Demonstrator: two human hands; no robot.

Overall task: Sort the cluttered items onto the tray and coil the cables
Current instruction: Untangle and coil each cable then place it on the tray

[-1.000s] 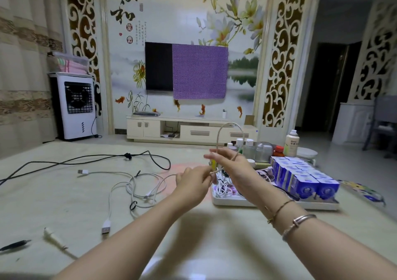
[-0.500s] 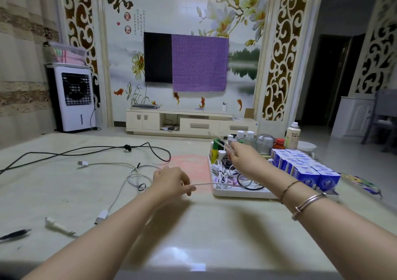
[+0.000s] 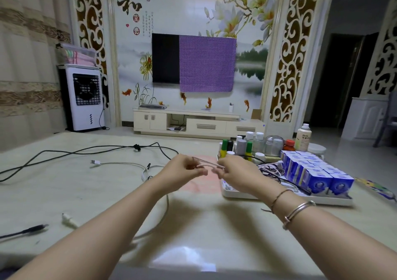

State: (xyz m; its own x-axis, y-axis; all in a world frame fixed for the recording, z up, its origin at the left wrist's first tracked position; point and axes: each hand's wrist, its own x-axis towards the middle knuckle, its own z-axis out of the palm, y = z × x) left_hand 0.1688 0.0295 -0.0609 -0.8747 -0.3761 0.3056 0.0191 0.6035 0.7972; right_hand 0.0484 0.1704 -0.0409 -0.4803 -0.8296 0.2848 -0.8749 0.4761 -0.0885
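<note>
My left hand and my right hand are raised close together over the table, each pinching a thin white cable that loops between them. The cable trails down below my left wrist and curves across the table. To the right sits the white tray, holding blue boxes, several small bottles and coiled cables. More white cable with a USB plug lies loose to the left.
A long black cable snakes across the far left of the table. A black pen and a small white plug lie near the front left edge. A spray bottle stands behind the tray.
My hands, spread apart half a second ago with the cable stretched between them, have come together at the middle. More cable has been drawn in from the left pile.
</note>
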